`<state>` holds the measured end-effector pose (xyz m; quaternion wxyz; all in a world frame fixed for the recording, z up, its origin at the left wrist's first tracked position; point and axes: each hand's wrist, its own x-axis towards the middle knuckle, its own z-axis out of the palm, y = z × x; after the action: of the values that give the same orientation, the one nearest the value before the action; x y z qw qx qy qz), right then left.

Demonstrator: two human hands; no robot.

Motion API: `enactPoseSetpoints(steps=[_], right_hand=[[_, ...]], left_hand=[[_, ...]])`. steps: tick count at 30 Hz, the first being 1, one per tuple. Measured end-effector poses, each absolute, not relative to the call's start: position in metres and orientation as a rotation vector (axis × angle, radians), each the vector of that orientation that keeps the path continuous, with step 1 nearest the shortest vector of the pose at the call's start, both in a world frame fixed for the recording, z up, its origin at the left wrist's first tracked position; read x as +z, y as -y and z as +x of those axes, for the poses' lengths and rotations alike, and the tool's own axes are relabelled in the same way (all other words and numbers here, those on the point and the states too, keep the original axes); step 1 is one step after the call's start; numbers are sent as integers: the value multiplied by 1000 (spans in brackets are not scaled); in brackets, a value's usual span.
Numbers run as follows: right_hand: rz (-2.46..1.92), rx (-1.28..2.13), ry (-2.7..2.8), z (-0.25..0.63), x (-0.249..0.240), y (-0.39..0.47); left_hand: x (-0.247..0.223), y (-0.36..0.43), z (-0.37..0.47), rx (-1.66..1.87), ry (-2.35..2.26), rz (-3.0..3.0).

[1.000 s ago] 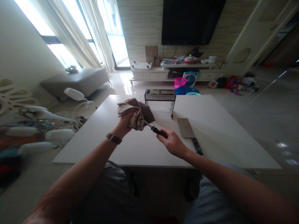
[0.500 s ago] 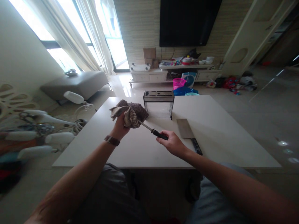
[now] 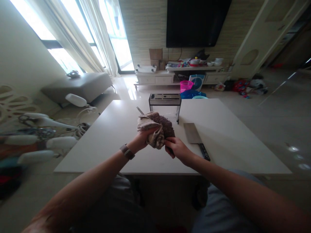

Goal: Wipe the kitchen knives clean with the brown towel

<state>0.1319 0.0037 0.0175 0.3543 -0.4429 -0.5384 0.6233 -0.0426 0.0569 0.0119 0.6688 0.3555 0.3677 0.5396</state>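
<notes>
My left hand (image 3: 143, 138) is wrapped round a brown and beige cloth (image 3: 152, 124), which is bunched about a thin sharpening steel. Only the metal tip of the sharpening steel (image 3: 140, 110) sticks out at the cloth's upper left. My right hand (image 3: 178, 149) is closed on its handle, which fingers and cloth now mostly cover. Both hands are close together above the white table (image 3: 116, 158). Just behind the cloth stands a knife block (image 3: 165, 98) with a slotted metal top and clear sides. Right of it, a cleaver (image 3: 193, 133) lies flat, its black handle toward me.
Beyond the table are a pink basket (image 3: 186, 85), a blue container (image 3: 191, 94) and a low white cabinet (image 3: 155, 79) with clutter on top. A lamp-like white fixture (image 3: 55, 123) stands at the left, near a grey bench (image 3: 80, 85).
My left hand and the cloth have slid right along the steel to its handle end, uncovering the tip. My right hand has stayed nearly in place.
</notes>
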Motion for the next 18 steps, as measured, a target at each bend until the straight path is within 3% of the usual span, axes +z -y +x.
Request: enactPoseSetpoints(steps=[18], right_hand=[[-1175, 1633, 1465, 135, 20, -3]], left_hand=[[13, -108, -111, 1517, -825, 791]])
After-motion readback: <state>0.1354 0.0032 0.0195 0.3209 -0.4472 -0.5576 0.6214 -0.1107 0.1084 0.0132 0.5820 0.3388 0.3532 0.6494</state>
